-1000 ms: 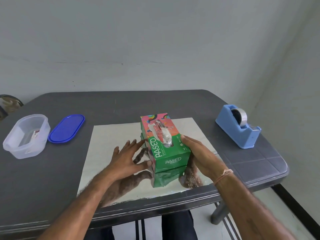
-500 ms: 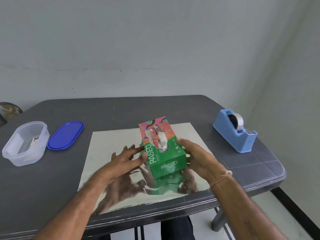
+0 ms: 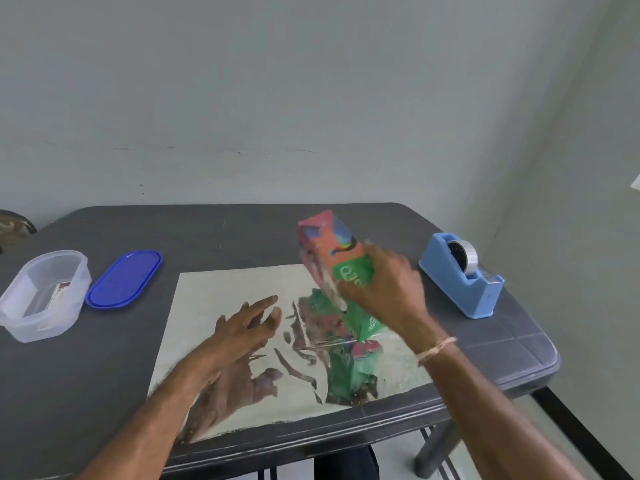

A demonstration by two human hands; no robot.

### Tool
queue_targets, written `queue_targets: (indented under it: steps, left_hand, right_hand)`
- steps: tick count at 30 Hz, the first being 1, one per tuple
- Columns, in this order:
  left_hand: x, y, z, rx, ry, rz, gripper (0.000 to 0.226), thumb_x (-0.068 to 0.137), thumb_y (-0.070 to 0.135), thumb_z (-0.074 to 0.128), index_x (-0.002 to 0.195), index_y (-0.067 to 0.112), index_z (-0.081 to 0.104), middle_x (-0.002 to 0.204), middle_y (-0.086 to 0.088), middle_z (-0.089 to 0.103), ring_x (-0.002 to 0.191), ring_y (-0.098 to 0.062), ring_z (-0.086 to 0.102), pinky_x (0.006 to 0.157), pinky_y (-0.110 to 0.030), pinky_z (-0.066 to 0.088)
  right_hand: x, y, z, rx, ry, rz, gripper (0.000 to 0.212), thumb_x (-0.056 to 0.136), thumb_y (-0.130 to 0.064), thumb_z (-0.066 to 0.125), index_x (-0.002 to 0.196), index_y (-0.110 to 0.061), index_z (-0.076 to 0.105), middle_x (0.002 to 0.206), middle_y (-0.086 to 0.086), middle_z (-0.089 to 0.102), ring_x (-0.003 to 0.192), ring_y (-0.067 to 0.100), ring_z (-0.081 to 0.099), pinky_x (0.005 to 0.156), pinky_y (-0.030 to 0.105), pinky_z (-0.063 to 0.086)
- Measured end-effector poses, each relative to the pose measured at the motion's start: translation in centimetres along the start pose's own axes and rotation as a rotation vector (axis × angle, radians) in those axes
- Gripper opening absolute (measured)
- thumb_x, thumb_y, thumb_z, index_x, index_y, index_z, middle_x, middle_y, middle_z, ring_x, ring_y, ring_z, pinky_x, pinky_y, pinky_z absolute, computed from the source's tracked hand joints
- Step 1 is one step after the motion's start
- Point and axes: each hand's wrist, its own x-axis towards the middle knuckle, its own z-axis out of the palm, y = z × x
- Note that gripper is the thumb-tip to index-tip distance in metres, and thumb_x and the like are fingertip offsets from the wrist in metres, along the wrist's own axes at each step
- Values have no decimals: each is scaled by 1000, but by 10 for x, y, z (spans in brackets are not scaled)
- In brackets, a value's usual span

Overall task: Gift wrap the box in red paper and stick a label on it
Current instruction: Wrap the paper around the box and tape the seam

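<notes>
Box [image 3: 334, 245] tilts above the paper [image 3: 221, 289], far end raised, long axis running away from the person. Right hand [image 3: 384, 289] wraps its right side, fingers curled round it. Left hand [image 3: 242, 323] lies left of the box, apart, fingers straight, holding nothing, so the right alone likely lays it down. Dispenser [image 3: 460, 282] stands right of the box.

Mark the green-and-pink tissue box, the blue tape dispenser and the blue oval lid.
green-and-pink tissue box [image 3: 351, 273], head view, green side panel.
blue tape dispenser [image 3: 450, 285], head view, side wall.
blue oval lid [image 3: 124, 278], head view, top centre.
</notes>
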Motion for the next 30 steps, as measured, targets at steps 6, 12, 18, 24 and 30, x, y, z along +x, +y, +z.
queue_targets:
  steps: [6, 12, 18, 24, 30]
  left_hand:
    - [-1, -9, -2, -135, 31, 24, 53, 75, 95, 46, 125, 79, 43, 152, 12, 51, 150, -10, 32, 125, -55, 20]
    - [-3, -3, -1, -136, 46, 27, 47, 74, 95, 44, 119, 83, 42, 155, 12, 47, 151, -7, 28, 127, -53, 13]
    - [-3, 2, 0, -192, 42, 24, 57, 80, 92, 42, 133, 69, 47, 129, 15, 66, 140, -32, 47, 121, -68, 17]
    - [-4, -1, 1, -193, 142, 24, 106, 71, 85, 65, 159, 39, 28, 156, -2, 46, 135, -14, 48, 106, -38, 46]
    - [-2, -9, 3, -150, 149, 68, 70, 68, 91, 62, 133, 68, 48, 146, 5, 56, 144, -18, 44, 112, -50, 45]
  right_hand:
    - [-14, -11, 22, -40, -109, -38, 83, 79, -69, 69, 150, -34, 44, 137, -9, 58, 123, 22, 50, 102, 41, 43]
    - [-17, 3, 25, 909, -405, 92, 46, 94, -37, 72, 139, -37, 59, 122, -5, 74, 101, 15, 75, 86, 27, 60]
    - [-21, -10, 28, 836, -473, 122, 47, 92, -51, 67, 138, -44, 60, 141, -5, 61, 116, 10, 66, 94, 20, 53]
    - [-37, -7, 45, 787, -452, 88, 71, 90, -40, 76, 153, -35, 43, 139, -3, 58, 94, 4, 72, 73, 13, 56]
    - [-32, 12, 50, 857, -493, 222, 55, 89, -40, 76, 132, -14, 54, 118, 1, 73, 97, 15, 75, 78, 25, 59]
